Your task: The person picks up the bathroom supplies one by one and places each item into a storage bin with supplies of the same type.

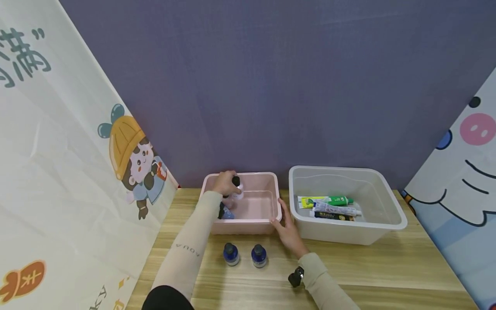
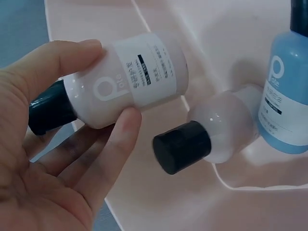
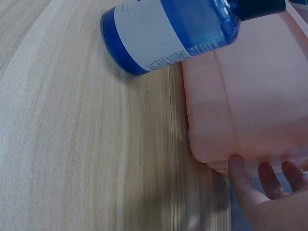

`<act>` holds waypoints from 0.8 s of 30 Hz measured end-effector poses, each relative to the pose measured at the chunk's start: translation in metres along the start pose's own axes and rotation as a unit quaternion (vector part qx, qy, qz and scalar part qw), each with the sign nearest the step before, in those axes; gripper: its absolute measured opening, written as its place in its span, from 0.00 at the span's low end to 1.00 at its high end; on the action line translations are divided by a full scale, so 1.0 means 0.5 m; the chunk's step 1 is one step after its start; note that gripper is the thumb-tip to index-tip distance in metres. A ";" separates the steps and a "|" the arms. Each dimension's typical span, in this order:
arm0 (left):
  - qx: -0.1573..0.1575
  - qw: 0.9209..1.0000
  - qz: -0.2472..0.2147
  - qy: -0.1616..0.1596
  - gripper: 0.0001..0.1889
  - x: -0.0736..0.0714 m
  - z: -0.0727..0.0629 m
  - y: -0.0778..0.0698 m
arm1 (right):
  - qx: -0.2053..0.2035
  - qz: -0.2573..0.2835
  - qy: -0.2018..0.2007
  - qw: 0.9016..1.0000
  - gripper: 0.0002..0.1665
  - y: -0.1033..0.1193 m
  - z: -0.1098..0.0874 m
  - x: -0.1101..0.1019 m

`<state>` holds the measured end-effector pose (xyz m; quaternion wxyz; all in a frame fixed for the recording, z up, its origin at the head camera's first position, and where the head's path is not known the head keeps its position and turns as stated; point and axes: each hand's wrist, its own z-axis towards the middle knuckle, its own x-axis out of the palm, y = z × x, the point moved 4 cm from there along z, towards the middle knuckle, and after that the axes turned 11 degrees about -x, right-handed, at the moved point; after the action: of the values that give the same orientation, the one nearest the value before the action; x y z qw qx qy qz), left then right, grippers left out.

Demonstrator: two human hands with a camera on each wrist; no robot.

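My left hand [image 1: 224,183] pinches a small clear bottle [image 2: 139,72] of pale pink liquid with a black cap, thumb on one side and fingers on the other. It holds the bottle tilted over the left part of the pink bin [image 1: 259,204]. Beneath it, a second pale pink bottle [image 2: 226,125] lies in the bin, beside a light blue bottle [image 2: 288,91]. At the bin's front right corner, my right hand [image 1: 287,230] touches the outside wall with fingers spread, the fingertips [image 3: 237,166] against the plastic.
Two dark blue bottles [image 1: 231,255] [image 1: 258,256] stand on the wooden table in front of the pink bin. To its right is a larger white bin [image 1: 333,234] holding several tubes [image 1: 336,209]. A purple-grey partition [image 1: 271,86] rises behind both bins.
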<state>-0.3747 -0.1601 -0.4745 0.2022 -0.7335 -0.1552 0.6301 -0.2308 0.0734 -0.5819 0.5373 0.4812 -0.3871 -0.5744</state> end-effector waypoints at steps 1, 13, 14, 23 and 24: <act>-0.001 1.000 0.004 0.002 0.37 0.002 0.002 0.001 | -0.002 0.000 0.001 1.000 0.46 -0.001 0.000 0.000; -0.018 1.000 0.004 0.012 0.25 0.035 -0.001 0.012 | 0.002 -0.009 0.005 1.000 0.46 -0.007 -0.004 0.003; -0.014 1.000 0.004 0.009 0.24 0.036 -0.001 0.012 | 0.004 -0.008 0.005 1.000 0.46 -0.009 -0.005 0.003; 0.032 0.999 -0.004 -0.017 0.11 0.031 0.002 0.003 | -0.006 -0.016 -0.001 1.000 0.46 -0.006 -0.001 -0.001; 0.035 0.999 -0.003 -0.019 0.11 0.030 0.002 0.002 | -0.003 -0.018 -0.001 1.000 0.46 -0.005 0.000 -0.001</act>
<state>-0.3732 -0.1536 -0.4881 0.2264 -0.7135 -0.1388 0.6483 -0.2313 0.0744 -0.5842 0.5283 0.4853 -0.3773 -0.5857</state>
